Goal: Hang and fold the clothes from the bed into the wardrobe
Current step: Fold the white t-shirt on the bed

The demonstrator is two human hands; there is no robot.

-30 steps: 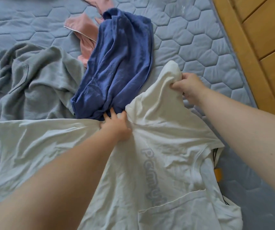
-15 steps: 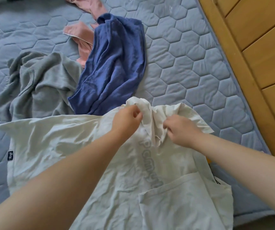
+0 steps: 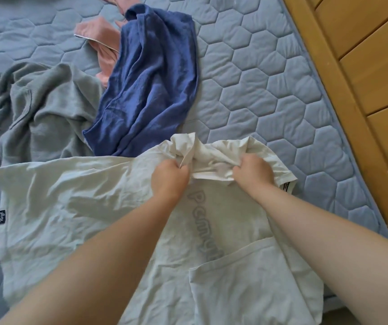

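A blue-grey mattress cover [image 3: 270, 90], quilted in hexagons, spreads over the bed and carries everything. The white T-shirt [image 3: 83, 195] lies across its near part, creased but mostly flat. Pale grey lettering [image 3: 202, 221] runs down the shirt's middle, and a small dark label [image 3: 1, 217] sits at its left edge. Beyond the shirt and touching its far edge, a blue garment [image 3: 150, 85] lies crumpled in a long heap. A pink garment [image 3: 101, 41] shows from under the blue one, farther still from the shirt. Beyond the shirt's left half, a grey garment [image 3: 43, 109] is loosely bunched and reaches the shirt's far edge. To the right of the shirt, past the mattress border, honey-coloured wooden planks [image 3: 364, 78] run on a slant; whether they are floor or furniture cannot be told.

Both bare forearms reach forward over the shirt. The left grip [image 3: 170, 178] is a tight fist, knuckles up, with its fingers curled round a bunch of the shirt's fabric at the far edge. The right grip [image 3: 252, 171], just beside it, is clenched on the same gathered stretch of white cloth. A hump of fabric rises between the two and beyond them. A sleeve hem with a small tag [image 3: 288, 186] sticks out just right of the right grip. At the shirt's near right part, a hemmed flap [image 3: 247, 285] lies over the rest of the cloth.
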